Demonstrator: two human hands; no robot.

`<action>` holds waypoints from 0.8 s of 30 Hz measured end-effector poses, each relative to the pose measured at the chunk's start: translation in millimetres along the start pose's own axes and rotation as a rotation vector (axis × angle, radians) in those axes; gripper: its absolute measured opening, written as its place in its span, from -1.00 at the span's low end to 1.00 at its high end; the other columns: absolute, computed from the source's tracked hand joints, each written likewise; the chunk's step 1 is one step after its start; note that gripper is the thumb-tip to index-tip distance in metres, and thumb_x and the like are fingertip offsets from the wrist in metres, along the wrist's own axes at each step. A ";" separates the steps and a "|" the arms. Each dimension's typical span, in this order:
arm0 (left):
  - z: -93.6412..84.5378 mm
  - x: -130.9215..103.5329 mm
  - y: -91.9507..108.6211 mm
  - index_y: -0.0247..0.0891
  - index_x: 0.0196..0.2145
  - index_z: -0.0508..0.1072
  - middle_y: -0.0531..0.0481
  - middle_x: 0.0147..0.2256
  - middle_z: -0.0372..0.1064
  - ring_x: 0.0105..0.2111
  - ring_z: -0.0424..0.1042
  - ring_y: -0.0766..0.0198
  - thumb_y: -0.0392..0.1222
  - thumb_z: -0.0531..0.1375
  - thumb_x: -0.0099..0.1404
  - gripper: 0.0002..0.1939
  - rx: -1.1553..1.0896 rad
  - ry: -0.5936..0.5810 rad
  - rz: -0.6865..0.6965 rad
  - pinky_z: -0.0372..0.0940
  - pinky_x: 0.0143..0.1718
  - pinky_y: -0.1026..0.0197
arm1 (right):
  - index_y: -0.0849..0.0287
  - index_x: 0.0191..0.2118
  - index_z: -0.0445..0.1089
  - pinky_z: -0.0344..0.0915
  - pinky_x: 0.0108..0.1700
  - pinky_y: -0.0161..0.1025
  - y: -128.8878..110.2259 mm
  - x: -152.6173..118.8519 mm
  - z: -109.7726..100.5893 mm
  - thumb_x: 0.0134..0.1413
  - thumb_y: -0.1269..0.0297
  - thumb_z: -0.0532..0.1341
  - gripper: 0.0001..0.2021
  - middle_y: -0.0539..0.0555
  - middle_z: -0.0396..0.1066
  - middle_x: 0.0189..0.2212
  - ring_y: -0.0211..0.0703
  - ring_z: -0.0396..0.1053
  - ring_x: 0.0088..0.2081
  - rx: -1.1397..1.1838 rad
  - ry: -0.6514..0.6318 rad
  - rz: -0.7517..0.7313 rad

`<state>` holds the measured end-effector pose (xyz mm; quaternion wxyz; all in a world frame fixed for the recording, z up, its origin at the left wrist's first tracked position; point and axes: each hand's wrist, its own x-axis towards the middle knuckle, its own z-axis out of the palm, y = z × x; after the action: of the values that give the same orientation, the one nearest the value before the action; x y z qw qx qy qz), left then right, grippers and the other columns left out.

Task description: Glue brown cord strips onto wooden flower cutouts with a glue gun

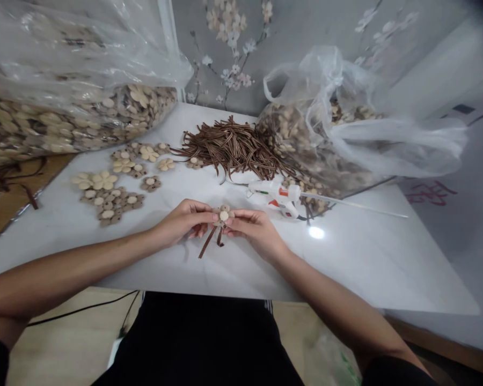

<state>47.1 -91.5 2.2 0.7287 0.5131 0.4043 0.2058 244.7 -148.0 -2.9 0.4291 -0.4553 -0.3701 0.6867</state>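
White, smooth tabletop [346, 262], and over it a small grey-brown flower with a round cream centre [224, 215], between two bare hands.
It looks light and slightly stiff, its petals probably easy to bend; opposite petal edges seem the best hold, clear of the narrow brown ribbon-like tails [206, 244] below. The left hand [189, 219] and right hand [255, 228] each pinch one side narrowly; fingertips behind are hidden.
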 end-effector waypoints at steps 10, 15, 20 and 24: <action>1.6 3.2 -3.7 -0.32 -0.32 0.45 0.03 -0.45 0.44 -0.65 0.26 0.48 -0.10 0.31 0.21 -0.78 0.083 -0.059 0.104 0.06 -0.74 0.44 | 0.16 -0.26 0.55 0.43 -0.16 -0.17 2.9 9.3 -2.1 -0.14 0.07 0.42 -0.67 0.02 0.56 -0.37 -0.16 0.50 -0.31 -0.145 0.006 -0.105; -1.4 -0.6 -3.8 -0.27 -0.21 0.41 0.10 -0.45 0.37 -0.64 0.24 0.50 -0.13 0.30 0.22 -0.76 0.011 -0.015 0.140 0.03 -0.71 0.44 | 0.13 -0.27 0.55 0.48 -0.22 -0.14 -37.5 -45.4 9.8 -0.03 0.17 0.39 -0.80 0.05 0.59 -0.35 -0.09 0.54 -0.33 -0.380 0.167 -0.399; -3.5 1.8 -3.9 -0.27 -0.24 0.39 0.11 -0.46 0.33 -0.64 0.21 0.51 -0.12 0.29 0.23 -0.78 -0.054 0.002 0.078 -0.02 -0.68 0.41 | -0.02 -0.12 0.54 0.48 -0.05 -0.09 -128.5 -106.4 -11.0 0.04 0.30 0.35 -0.76 0.01 0.58 -0.16 -0.06 0.52 -0.10 -0.712 0.914 -1.046; -0.8 2.6 -2.7 -0.30 -0.35 0.37 0.11 -0.51 0.28 -0.65 0.17 0.49 -0.06 0.25 0.25 -0.77 0.043 -0.009 0.100 -0.06 -0.69 0.40 | 0.17 0.03 0.48 0.41 0.05 0.03 -197.1 -89.5 -67.0 0.04 0.20 0.34 -0.60 0.17 0.55 -0.09 0.07 0.50 -0.05 -1.246 0.802 -0.644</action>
<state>47.6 -90.3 -1.3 0.7080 0.5491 0.3792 0.2311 377.1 -152.5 181.0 0.3732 -0.6936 -0.6158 -0.0186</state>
